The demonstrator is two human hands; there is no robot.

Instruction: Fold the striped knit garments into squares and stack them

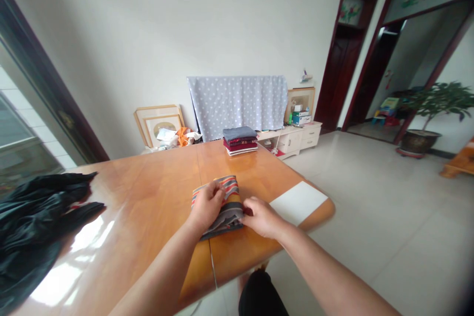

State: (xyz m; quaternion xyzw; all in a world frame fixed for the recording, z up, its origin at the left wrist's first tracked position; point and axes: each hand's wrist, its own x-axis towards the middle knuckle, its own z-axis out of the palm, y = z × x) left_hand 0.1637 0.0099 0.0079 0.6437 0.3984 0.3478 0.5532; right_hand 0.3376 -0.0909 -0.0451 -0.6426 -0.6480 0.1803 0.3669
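Observation:
A folded striped garment [232, 200] in grey, orange, red and white lies near the front edge of the wooden table [155, 182]. My left hand [209, 202] rests on its upper left part, fingers curled together against the cloth; whether they pinch it is hidden. At the right edge of the bundle, my right hand [261, 216] grips the fabric between thumb and fingers. Beyond my hands stands a neat stack of folded clothes [240, 140], blue-grey on top, dark red and striped below.
Crumpled black clothing [33, 222] covers the table's left end. A white sheet [299, 202] lies by the right corner. Behind the table are a polka-dot cloth [240, 103] over something large, a low white cabinet [292, 140] and framed pictures [159, 121]. A potted plant [422, 140] stands right.

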